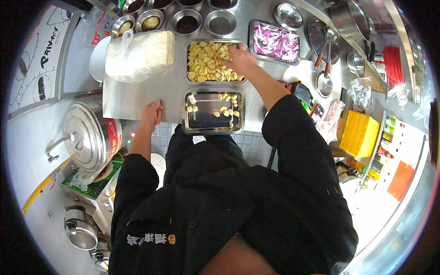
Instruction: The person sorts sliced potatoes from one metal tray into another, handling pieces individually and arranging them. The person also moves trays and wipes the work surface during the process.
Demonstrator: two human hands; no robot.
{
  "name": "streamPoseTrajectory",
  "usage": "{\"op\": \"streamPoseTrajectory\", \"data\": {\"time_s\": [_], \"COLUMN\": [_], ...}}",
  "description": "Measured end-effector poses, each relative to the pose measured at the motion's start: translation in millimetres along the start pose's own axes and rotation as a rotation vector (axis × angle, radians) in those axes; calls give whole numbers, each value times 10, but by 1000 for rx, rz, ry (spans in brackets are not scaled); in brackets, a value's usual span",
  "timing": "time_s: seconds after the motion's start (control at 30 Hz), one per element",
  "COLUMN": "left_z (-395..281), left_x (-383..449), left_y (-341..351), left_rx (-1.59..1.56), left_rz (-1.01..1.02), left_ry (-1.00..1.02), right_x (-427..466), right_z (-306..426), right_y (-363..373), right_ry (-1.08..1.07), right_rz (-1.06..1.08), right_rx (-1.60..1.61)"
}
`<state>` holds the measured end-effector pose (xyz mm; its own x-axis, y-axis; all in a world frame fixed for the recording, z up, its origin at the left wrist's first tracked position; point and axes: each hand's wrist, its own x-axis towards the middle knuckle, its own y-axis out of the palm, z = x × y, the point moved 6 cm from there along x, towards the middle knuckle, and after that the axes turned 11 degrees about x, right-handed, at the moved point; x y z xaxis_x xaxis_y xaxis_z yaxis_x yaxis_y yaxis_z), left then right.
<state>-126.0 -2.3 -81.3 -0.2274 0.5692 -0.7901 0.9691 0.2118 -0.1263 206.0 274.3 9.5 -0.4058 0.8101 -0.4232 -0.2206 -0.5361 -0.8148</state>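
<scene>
My right hand (243, 61) reaches into the right side of a steel tray (186, 74) heaped with sliced ginger (202, 56) and garlic cloves (228, 76). Its thumb and fingers are apart, touching the pale pieces (223, 52); no piece is plainly gripped. My left hand (151, 115) rests at the table's front edge, fingers curled in with nothing visible in them. Directly before me, a second steel tray (213, 130) juts slightly over the edge. In it lie several garlic cloves (225, 109) on the right and a few pale cut chunks (191, 99) on the left.
A clear plastic bag of pale blocks (141, 58) lies left. Steel bowls (186, 22) line the back. Beyond my right hand sits a tray of sliced purple onion (275, 43). Farther right are ladles (324, 84), a phone (317, 114) and a yellow box (359, 134).
</scene>
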Motion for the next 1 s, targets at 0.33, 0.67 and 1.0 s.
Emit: {"op": "streamPoseTrajectory", "data": {"time_s": [0.33, 0.67, 1.0], "left_z": [-94, -39, -5], "left_x": [-38, 10, 45], "left_y": [32, 7, -11], "left_rx": [-110, -85, -71], "left_rz": [-72, -102, -103], "left_ry": [-47, -75, -76], "right_x": [37, 75, 213], "right_z": [-46, -87, -251], "right_y": [-64, 172, 80], "right_ry": [-165, -155, -191], "right_rz": [-109, -196, -229], "right_rx": [-254, -96, 30]}}
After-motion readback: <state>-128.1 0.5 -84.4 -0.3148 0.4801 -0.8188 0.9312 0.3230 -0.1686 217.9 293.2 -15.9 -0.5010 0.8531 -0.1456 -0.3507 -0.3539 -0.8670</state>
